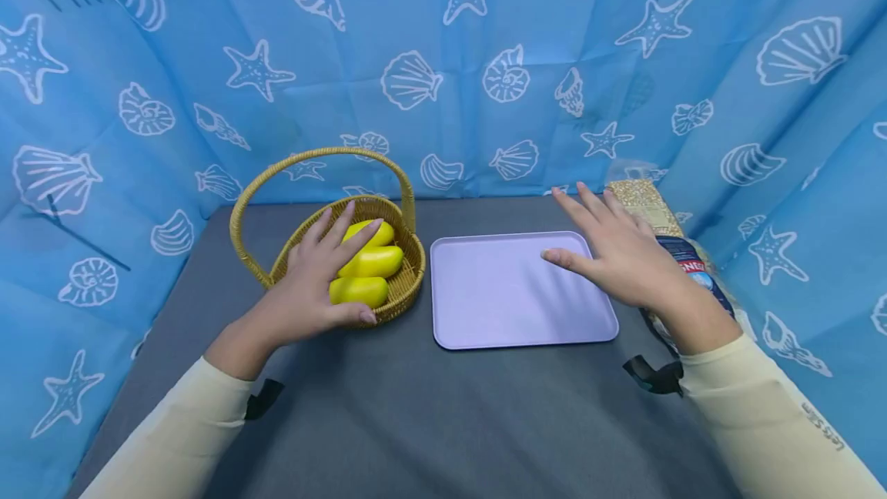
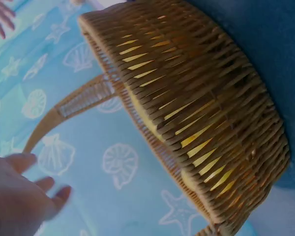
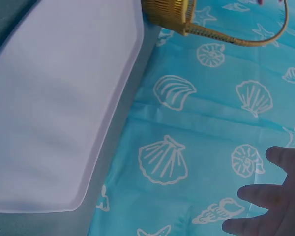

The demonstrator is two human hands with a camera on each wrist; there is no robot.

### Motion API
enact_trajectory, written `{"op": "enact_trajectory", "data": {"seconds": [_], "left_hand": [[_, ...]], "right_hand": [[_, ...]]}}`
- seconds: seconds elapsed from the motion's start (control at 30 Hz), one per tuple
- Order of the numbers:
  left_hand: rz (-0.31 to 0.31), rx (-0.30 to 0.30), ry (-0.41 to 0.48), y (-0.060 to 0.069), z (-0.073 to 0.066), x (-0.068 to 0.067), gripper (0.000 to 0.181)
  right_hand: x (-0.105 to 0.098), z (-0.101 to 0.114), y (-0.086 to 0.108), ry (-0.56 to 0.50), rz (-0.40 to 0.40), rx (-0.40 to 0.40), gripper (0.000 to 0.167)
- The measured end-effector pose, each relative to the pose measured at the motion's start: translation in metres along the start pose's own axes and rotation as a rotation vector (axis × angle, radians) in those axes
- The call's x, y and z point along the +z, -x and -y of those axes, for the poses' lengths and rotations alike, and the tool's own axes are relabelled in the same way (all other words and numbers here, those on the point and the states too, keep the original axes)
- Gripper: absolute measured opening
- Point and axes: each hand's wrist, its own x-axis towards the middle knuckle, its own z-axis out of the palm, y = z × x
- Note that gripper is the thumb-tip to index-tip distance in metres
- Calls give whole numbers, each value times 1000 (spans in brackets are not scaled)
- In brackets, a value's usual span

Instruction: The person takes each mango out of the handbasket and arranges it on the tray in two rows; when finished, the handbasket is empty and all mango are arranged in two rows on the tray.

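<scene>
My left hand [image 1: 312,283], fingers spread, hovers over the near left side of a wicker basket [image 1: 414,268] and holds nothing. Inside the basket lie yellow mango-like fruits [image 1: 374,261]; three show in the head view, partly covered by my fingers. In the left wrist view, yellow shows through the gaps of the basket's woven side [image 2: 201,98]. My right hand [image 1: 617,249] is raised with spread fingers above the right edge of a pale purple tray [image 1: 513,291]. Nothing is in that hand, and the tray carries only a shadow.
At the right edge of the grey table [image 1: 443,422] lie clear bags of grain [image 1: 640,202], one with a dark blue label [image 1: 693,264], partly behind my right arm. The basket's tall handle [image 1: 322,152] arches upward. A blue shell-patterned curtain [image 1: 471,137] closes off the back and sides.
</scene>
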Motion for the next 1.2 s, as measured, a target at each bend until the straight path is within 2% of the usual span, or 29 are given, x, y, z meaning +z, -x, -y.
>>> {"op": "enact_trajectory", "data": {"seconds": [0.13, 0.27, 0.4, 0.5, 0.57, 0.63, 0.7, 0.73, 0.83, 0.9, 1.03, 1.13, 1.2], "left_hand": [[-133, 162, 137, 14, -10, -8, 110], [-304, 336, 303, 21, -28, -22, 109], [-475, 509, 529, 23, -42, -39, 97], [-620, 599, 740, 24, -44, -48, 84], [-748, 619, 855, 25, -40, -52, 79], [-865, 571, 895, 30, -29, -55, 81], [-963, 485, 918, 35, -13, -56, 84], [-994, 433, 929, 38, -5, -55, 86], [-1031, 298, 986, 47, 23, -49, 93], [-1019, 240, 1043, 51, 41, -40, 97], [-929, 124, 1085, 54, 73, -14, 105], [-868, 30, 1115, 54, 90, 10, 105], [-858, -20, 1151, 53, 99, 27, 104]], "right_hand": [[-2, -1, 2, -60, -15, -30, 93], [-6, -1, 5, -139, -49, -94, 89], [-7, 0, 5, -233, -102, -202, 84], [-8, 3, 3, -326, -131, -277, 81], [-8, 6, 2, -387, -134, -311, 81], [-7, 9, 0, -442, -126, -339, 83], [-5, 12, -2, -491, -112, -367, 85], [-4, 15, -3, -513, -104, -379, 87], [1, 20, -6, -567, -84, -401, 92], [4, 24, -8, -591, -71, -403, 95], [12, 30, -12, -616, -46, -416, 99], [18, 34, -15, -634, -29, -425, 100], [21, 38, -16, -649, -12, -427, 101]]}}
